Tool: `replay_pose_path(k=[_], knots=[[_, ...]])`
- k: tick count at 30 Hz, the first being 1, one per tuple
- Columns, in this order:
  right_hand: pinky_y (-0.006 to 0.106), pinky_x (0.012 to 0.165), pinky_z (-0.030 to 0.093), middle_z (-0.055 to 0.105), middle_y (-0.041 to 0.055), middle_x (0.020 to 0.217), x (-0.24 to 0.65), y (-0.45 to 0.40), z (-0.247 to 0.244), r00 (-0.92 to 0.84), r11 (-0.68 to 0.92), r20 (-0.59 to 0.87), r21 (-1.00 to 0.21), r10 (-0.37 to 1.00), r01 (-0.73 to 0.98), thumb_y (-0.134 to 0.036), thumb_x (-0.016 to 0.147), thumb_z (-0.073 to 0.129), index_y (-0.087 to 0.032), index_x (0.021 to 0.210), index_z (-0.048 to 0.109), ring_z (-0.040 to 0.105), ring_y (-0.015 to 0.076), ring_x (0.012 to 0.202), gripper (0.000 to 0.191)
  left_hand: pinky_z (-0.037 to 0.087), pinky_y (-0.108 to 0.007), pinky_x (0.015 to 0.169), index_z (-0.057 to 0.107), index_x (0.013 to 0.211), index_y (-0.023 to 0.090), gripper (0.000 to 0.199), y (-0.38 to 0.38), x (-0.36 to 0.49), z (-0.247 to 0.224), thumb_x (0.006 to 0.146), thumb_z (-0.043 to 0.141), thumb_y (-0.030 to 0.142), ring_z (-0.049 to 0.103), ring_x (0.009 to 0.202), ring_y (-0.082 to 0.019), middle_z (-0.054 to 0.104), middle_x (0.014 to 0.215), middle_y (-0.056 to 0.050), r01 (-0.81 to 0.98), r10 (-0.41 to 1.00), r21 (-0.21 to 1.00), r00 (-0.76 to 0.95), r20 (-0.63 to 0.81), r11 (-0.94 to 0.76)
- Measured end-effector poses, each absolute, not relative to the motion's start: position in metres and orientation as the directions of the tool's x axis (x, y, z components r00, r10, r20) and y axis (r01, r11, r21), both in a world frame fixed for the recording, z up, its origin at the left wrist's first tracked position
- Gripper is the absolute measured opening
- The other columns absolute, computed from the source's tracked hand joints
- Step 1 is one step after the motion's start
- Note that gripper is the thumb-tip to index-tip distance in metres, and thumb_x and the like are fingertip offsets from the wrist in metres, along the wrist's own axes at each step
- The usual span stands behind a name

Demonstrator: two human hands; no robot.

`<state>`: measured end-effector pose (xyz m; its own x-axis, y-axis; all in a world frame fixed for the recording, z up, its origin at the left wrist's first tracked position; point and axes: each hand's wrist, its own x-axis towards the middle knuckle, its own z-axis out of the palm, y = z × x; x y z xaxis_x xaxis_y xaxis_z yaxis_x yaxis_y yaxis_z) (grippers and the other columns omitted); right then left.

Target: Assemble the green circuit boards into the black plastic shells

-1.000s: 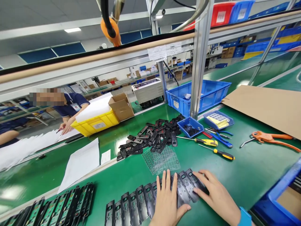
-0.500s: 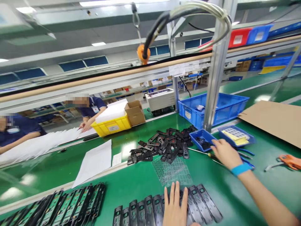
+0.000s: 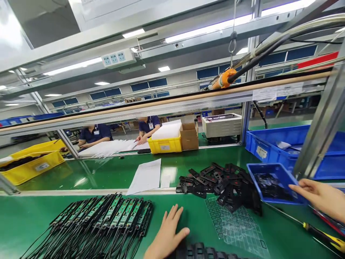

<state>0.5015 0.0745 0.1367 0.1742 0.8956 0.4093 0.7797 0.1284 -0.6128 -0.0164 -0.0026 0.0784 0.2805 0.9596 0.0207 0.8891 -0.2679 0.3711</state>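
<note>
One large rectangular blue plastic crate (image 3: pixel 280 140) stands behind one small open blue plastic tray (image 3: pixel 287 200). One heap of black plastic plates (image 3: pixel 223 181), too tangled to count, lies left of the tray, which holds small black pieces (image 3: pixel 272 185). Left and nearer, the left hand (image 3: pixel 168 233) spreads its fingers beside one row of black plastic housings (image 3: pixel 205 251); the right hand (image 3: pixel 320 196) meets the tray's right rim, its grip unclear.
</note>
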Motion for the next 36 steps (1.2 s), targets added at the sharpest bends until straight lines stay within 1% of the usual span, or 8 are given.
replay_pose_path(k=[2,4,8,12,16,24,31,36], knots=[[0.034,0.042,0.041,0.05,0.0009,0.046,0.444,0.063,0.159,0.117,0.021,0.121,-0.782,0.986,0.623,-0.055,0.068,0.06,-0.026,0.066,0.053,0.048,0.0159,0.038,0.03,0.014,-0.052,0.114,0.027,0.145,0.016,0.071,0.006,-0.03,0.087,0.087,0.041,0.055,0.015,0.141,-0.026,0.02,0.152,-0.014,0.867,0.959,0.461,0.263,-0.104,-0.187],[0.029,0.039,0.042,0.046,-0.0032,0.049,0.383,0.059,0.17,0.019,0.009,0.021,-0.871,1.0,0.49,-0.055,0.063,0.061,-0.024,0.069,0.047,0.046,0.0133,0.039,0.034,0.008,-0.047,0.115,0.022,0.146,0.01,0.081,0.013,-0.039,0.086,0.084,0.042,0.059,0.01,0.142,-0.024,0.014,0.153,-0.015,0.84,0.944,0.521,0.28,-0.175,-0.153],[0.022,0.036,0.037,0.045,-0.0081,0.053,0.282,0.072,0.152,-0.156,0.075,0.019,-0.929,0.988,0.362,-0.051,0.063,0.058,-0.023,0.071,0.038,0.046,0.0088,0.036,0.035,0.006,-0.043,0.116,0.011,0.147,0.004,0.09,0.015,-0.049,0.068,0.082,0.045,0.056,0.004,0.143,-0.025,0.008,0.154,-0.014,0.764,0.947,0.634,0.277,-0.162,-0.115],[0.021,0.036,0.038,0.043,-0.0091,0.059,0.215,0.084,0.111,-0.186,0.164,0.104,-0.922,0.977,0.351,-0.046,0.067,0.053,-0.024,0.074,0.035,0.044,0.008,0.038,0.03,0.011,-0.04,0.117,0.008,0.146,0.0,0.091,0.013,-0.052,0.056,0.08,0.048,0.048,0.012,0.142,-0.025,0.012,0.154,-0.016,0.721,0.981,0.683,0.189,-0.035,-0.114],[0.023,0.042,0.039,0.04,-0.0089,0.058,0.18,0.08,0.09,-0.221,0.281,0.208,-0.879,0.953,0.385,-0.037,0.077,0.046,-0.024,0.076,0.035,0.045,0.0096,0.042,0.017,0.007,-0.042,0.117,0.01,0.145,-0.003,0.09,0.019,-0.048,0.052,0.077,0.05,0.042,0.01,0.143,-0.026,0.012,0.154,-0.018,0.791,0.998,0.608,0.063,0.031,-0.068],[0.028,0.058,0.036,0.047,-0.0033,0.065,0.16,0.065,0.081,-0.237,0.469,0.404,-0.76,0.883,0.45,-0.026,0.08,0.051,-0.022,0.074,0.042,0.046,0.0149,0.06,0.012,0.011,-0.045,0.116,0.019,0.144,-0.002,0.092,0.021,-0.037,0.05,0.076,0.05,0.052,0.012,0.142,-0.029,0.018,0.152,-0.018,0.939,0.997,0.334,0.072,0.026,-0.076],[0.028,0.057,0.037,0.048,-0.0015,0.068,0.162,0.067,0.073,-0.229,0.521,0.469,-0.743,0.853,0.42,-0.029,0.081,0.053,-0.022,0.073,0.044,0.046,0.0155,0.06,0.014,0.016,-0.047,0.115,0.019,0.144,-0.003,0.089,0.022,-0.036,0.05,0.081,0.042,0.057,0.013,0.141,-0.03,0.016,0.151,-0.019,0.964,0.996,0.251,0.088,0.032,-0.093],[0.03,0.058,0.041,0.048,-0.0012,0.066,0.179,0.076,0.083,-0.093,0.499,0.508,-0.769,0.857,0.399,-0.035,0.079,0.056,-0.022,0.069,0.046,0.046,0.0151,0.059,0.02,0.021,-0.048,0.114,0.028,0.142,0.001,0.082,0.026,-0.04,0.043,0.084,0.038,0.058,0.017,0.139,-0.03,0.019,0.15,-0.019,0.969,0.989,0.205,0.118,0.09,-0.134]])
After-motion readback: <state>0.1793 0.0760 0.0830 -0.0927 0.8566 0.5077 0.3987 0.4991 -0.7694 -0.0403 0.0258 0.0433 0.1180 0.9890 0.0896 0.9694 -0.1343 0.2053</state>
